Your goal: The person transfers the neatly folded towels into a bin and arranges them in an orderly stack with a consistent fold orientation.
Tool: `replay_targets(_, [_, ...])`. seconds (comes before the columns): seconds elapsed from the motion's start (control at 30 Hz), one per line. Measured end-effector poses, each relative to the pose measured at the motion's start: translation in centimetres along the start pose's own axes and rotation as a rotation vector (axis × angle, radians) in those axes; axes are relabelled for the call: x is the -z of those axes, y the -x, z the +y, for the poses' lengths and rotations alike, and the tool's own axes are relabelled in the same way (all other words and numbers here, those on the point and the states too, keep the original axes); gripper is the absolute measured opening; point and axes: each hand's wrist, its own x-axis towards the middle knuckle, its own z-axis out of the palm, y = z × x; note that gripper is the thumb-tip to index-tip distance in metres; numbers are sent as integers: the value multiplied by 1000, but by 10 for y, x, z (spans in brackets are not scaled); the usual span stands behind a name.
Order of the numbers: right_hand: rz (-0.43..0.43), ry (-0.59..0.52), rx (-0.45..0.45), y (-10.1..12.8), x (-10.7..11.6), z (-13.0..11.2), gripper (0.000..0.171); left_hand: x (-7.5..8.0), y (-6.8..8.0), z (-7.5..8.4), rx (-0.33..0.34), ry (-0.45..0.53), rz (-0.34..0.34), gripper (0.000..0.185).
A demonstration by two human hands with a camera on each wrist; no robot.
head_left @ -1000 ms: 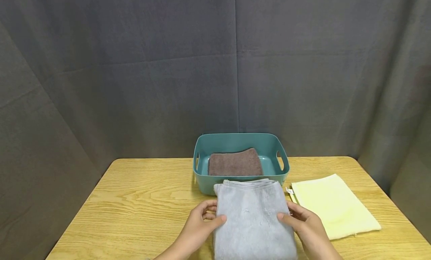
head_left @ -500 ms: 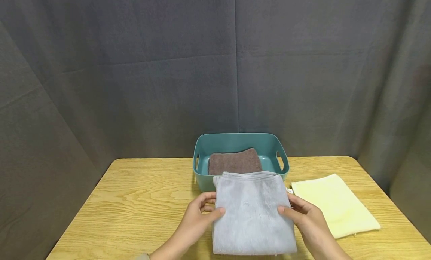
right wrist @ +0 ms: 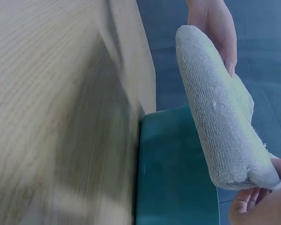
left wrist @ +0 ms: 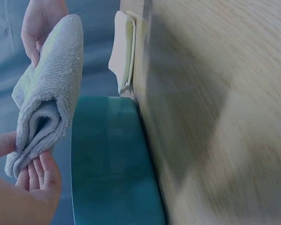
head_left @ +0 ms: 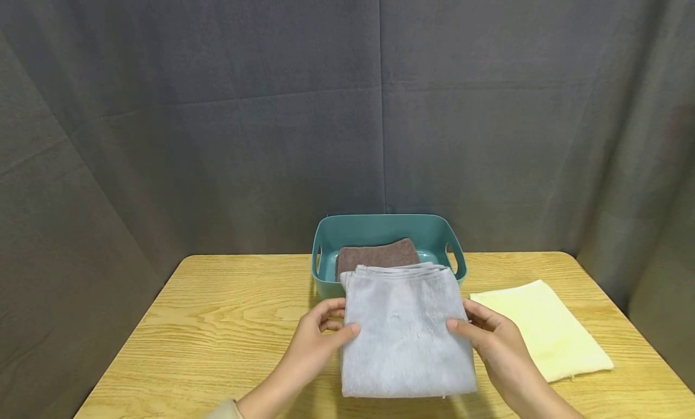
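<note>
A folded light grey towel is held up off the table between my two hands, its layered edge toward the bin. My left hand pinches its left side, thumb on top and fingers beneath. On the opposite side, my right hand grips it the same way. Both wrist views show the thick folds of the towel raised above the wood. Behind it stands a teal bin with side handle holes, its front wall partly covered by the towel. Inside lies a folded brown towel.
A folded pale yellow towel lies on the wooden table, to the right of my right hand. Grey curtain hangs behind and along both sides of the table.
Both hands have lifted the grey towel and moved it toward the bin. It now overlaps the bin's front rim and the lower part of the brown towel in the head view.
</note>
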Motion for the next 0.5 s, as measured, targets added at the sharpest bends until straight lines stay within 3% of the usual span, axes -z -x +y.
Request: replay_targets(0.5, [-18, -15, 63, -5, -2, -18, 62, 4, -11, 13, -31, -21, 47, 51])
